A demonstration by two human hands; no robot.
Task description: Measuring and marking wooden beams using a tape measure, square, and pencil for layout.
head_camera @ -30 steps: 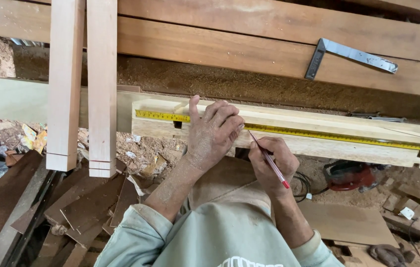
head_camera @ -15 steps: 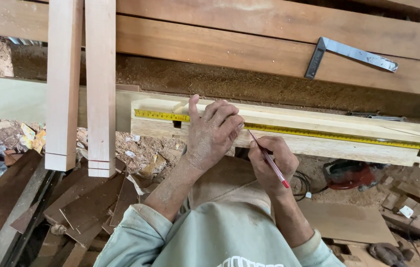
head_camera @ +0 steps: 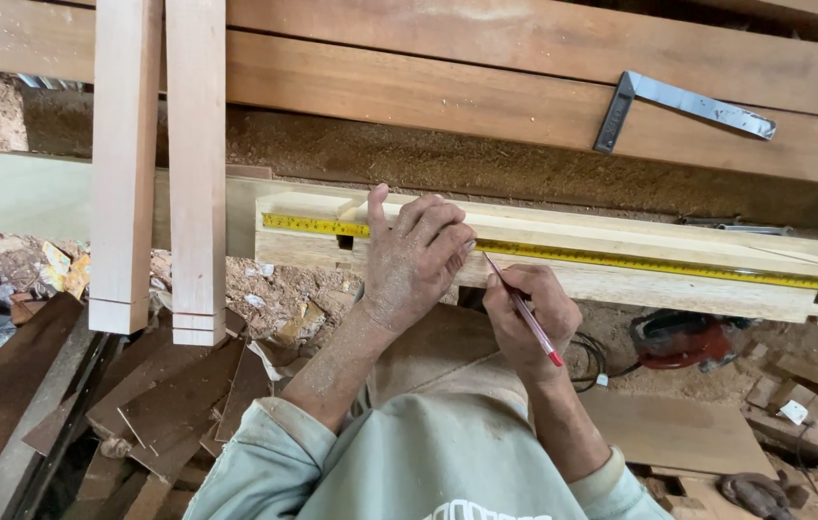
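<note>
A pale wooden piece (head_camera: pixel 621 265) with notches lies across the view on a bench. A yellow tape measure (head_camera: pixel 640 262) is stretched along its top. My left hand (head_camera: pixel 414 255) presses flat on the tape and the wood, fingers spread. Just right of it, my right hand (head_camera: pixel 525 323) grips a red pencil (head_camera: pixel 522 310), its tip touching the wood at the tape's near edge.
Two light wooden posts (head_camera: pixel 160 164) stand out from the upper left. Dark planks (head_camera: pixel 486 82) lie behind, with a metal try square (head_camera: pixel 681 109) on them. A red power tool (head_camera: pixel 684 339) and wood offcuts (head_camera: pixel 168 395) lie on the sawdust-covered floor.
</note>
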